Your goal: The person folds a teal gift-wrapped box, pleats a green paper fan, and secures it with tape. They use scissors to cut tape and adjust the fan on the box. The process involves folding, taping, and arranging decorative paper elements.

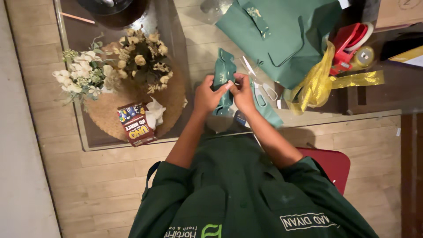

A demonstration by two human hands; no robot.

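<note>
Green-sleeved arms lead up to the left hand [206, 98] and right hand [243, 94], both pinched shut on a green packet [223, 72], keeping its wrap snug.

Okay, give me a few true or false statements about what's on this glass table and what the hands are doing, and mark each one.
1. Both hands, left hand and right hand, hold a small green wrapped packet. True.
2. The red tape dispenser sits beside the flowers. False: it is at the far right, near the gold ribbon.
3. A green paper bag lies on the table beyond the hands. True.
4. The card game box stands on the green bag. False: it rests on the round woven mat.
5. The flower arrangement is left of the hands. True.
</note>
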